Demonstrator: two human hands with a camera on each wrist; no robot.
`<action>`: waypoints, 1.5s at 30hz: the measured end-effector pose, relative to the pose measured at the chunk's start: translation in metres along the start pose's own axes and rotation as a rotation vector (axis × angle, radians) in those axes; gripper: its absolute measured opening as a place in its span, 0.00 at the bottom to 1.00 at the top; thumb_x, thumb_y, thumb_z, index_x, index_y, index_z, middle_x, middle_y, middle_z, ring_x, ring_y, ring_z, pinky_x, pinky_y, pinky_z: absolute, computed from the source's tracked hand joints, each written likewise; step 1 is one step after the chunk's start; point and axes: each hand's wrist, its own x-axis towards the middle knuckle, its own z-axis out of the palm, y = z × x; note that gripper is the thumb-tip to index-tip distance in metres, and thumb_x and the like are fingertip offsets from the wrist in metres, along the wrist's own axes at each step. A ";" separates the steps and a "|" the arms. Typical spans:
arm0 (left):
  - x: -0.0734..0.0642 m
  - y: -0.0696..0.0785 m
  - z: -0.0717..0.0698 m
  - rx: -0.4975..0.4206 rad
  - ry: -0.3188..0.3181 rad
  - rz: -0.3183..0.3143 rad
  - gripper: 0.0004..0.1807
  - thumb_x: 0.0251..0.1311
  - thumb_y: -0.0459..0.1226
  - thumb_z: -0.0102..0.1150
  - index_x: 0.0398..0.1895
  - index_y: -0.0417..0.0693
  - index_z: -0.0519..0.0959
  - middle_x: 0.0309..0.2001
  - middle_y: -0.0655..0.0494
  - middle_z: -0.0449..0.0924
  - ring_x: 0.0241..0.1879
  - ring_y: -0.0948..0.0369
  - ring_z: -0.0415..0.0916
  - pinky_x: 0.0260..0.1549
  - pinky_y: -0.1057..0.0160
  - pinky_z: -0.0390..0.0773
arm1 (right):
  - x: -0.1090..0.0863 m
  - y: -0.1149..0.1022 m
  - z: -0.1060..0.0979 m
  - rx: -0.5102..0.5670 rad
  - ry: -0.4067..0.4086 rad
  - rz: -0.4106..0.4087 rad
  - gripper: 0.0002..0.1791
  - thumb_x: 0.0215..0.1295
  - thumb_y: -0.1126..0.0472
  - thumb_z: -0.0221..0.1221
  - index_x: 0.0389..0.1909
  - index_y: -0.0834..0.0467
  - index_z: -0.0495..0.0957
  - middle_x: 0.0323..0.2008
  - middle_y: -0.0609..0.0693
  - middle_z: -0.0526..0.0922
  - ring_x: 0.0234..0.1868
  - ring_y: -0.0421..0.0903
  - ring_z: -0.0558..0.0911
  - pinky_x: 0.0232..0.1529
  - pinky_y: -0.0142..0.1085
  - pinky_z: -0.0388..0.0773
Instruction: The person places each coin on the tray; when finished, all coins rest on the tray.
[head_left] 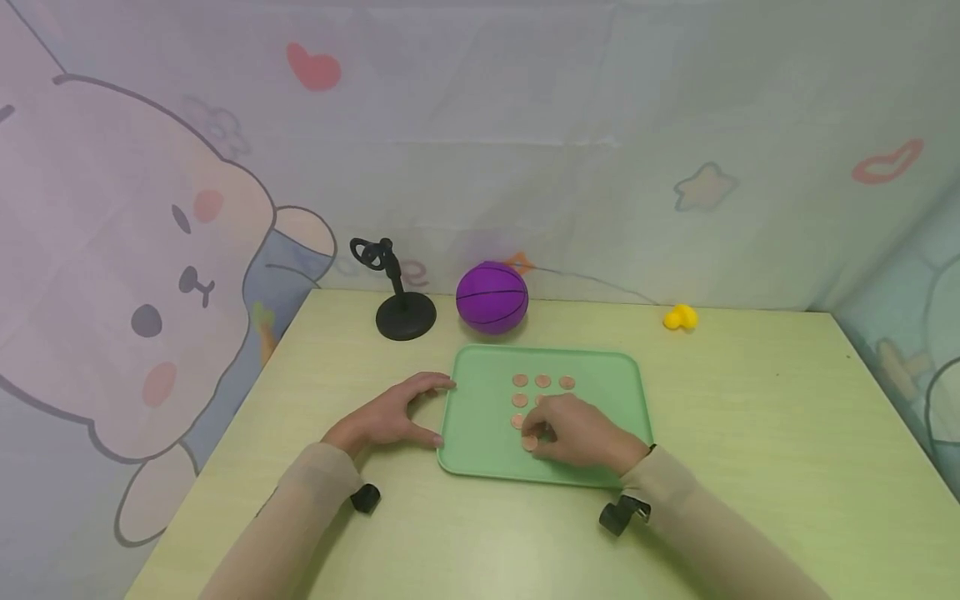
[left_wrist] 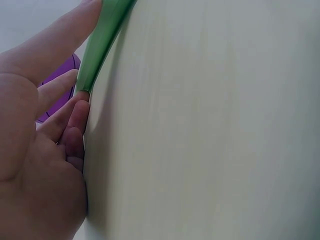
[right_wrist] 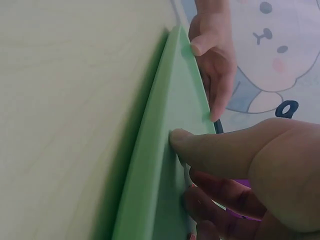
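Observation:
Several copper-coloured coins (head_left: pixel 520 380) lie in rows on a green tray (head_left: pixel 480 454). At the near end of the left row my right hand (head_left: pixel 581 429) pinches a coin (head_left: pixel 530 443) between thumb and fingertips, low over the tray. That hand covers part of the rows behind it. In the right wrist view the thumb (right_wrist: pixel 182 137) comes down at the tray's surface, with the curled fingers facing it. My left hand (head_left: pixel 390 414) rests at the tray's left rim, thumb and fingers spread apart and their tips touching the edge.
Behind the tray sit a purple ball (head_left: pixel 492 298) with black lines and a black stand (head_left: pixel 406 316) with a round base. A small yellow toy (head_left: pixel 680 317) is at the back right of the pale table (head_left: pixel 757 400). A printed cloth (head_left: pixel 480 150) hangs behind.

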 end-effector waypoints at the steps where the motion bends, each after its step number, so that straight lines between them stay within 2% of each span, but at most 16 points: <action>1: 0.000 0.000 0.000 -0.002 0.000 0.000 0.49 0.46 0.46 0.87 0.74 0.62 0.72 0.76 0.59 0.65 0.71 0.53 0.64 0.77 0.44 0.55 | 0.000 0.000 0.001 0.004 0.003 0.003 0.09 0.63 0.67 0.70 0.27 0.51 0.84 0.26 0.37 0.82 0.25 0.33 0.71 0.32 0.30 0.74; 7: -0.001 -0.001 0.000 -0.007 0.000 0.000 0.48 0.46 0.46 0.87 0.74 0.61 0.72 0.75 0.59 0.65 0.71 0.52 0.64 0.77 0.43 0.56 | -0.001 0.002 0.004 0.008 0.017 0.010 0.10 0.61 0.69 0.70 0.28 0.51 0.83 0.25 0.38 0.83 0.23 0.31 0.67 0.32 0.30 0.72; 16: -0.001 0.000 0.000 -0.004 -0.002 0.000 0.49 0.46 0.46 0.87 0.74 0.62 0.72 0.76 0.59 0.65 0.71 0.53 0.64 0.77 0.43 0.55 | 0.001 -0.004 0.004 -0.019 0.028 0.031 0.07 0.64 0.63 0.73 0.29 0.52 0.85 0.26 0.38 0.82 0.26 0.33 0.71 0.34 0.31 0.76; 21: 0.000 0.002 -0.001 0.003 -0.003 0.006 0.49 0.46 0.46 0.87 0.74 0.61 0.72 0.76 0.59 0.65 0.72 0.53 0.64 0.77 0.44 0.55 | 0.003 -0.005 0.007 -0.023 0.042 0.037 0.04 0.65 0.62 0.73 0.32 0.53 0.86 0.29 0.40 0.85 0.25 0.31 0.73 0.35 0.31 0.78; 25: 0.000 0.002 -0.001 0.008 0.001 0.009 0.49 0.46 0.46 0.86 0.74 0.61 0.72 0.75 0.59 0.65 0.71 0.53 0.64 0.77 0.44 0.56 | 0.005 -0.005 0.009 -0.021 0.047 0.048 0.02 0.65 0.61 0.73 0.34 0.53 0.88 0.31 0.40 0.87 0.29 0.31 0.78 0.37 0.32 0.80; 36: 0.000 0.002 -0.002 0.007 0.000 0.014 0.49 0.46 0.46 0.87 0.74 0.61 0.72 0.75 0.59 0.65 0.70 0.53 0.65 0.77 0.44 0.57 | 0.006 -0.007 0.011 -0.024 0.063 0.065 0.03 0.65 0.59 0.73 0.36 0.53 0.88 0.32 0.39 0.87 0.31 0.34 0.80 0.39 0.32 0.81; 39: 0.000 0.003 -0.002 0.008 -0.001 0.020 0.49 0.46 0.46 0.86 0.74 0.60 0.72 0.75 0.58 0.66 0.70 0.52 0.65 0.76 0.44 0.57 | 0.006 -0.007 0.011 -0.017 0.067 0.062 0.03 0.64 0.60 0.73 0.36 0.53 0.88 0.31 0.39 0.85 0.30 0.35 0.79 0.38 0.32 0.80; 45: 0.000 0.002 -0.001 0.007 -0.007 0.030 0.49 0.47 0.46 0.86 0.75 0.59 0.71 0.75 0.57 0.66 0.70 0.51 0.65 0.76 0.43 0.57 | -0.001 0.000 0.003 0.001 0.094 0.086 0.09 0.63 0.58 0.74 0.28 0.48 0.83 0.24 0.36 0.78 0.25 0.32 0.72 0.35 0.33 0.75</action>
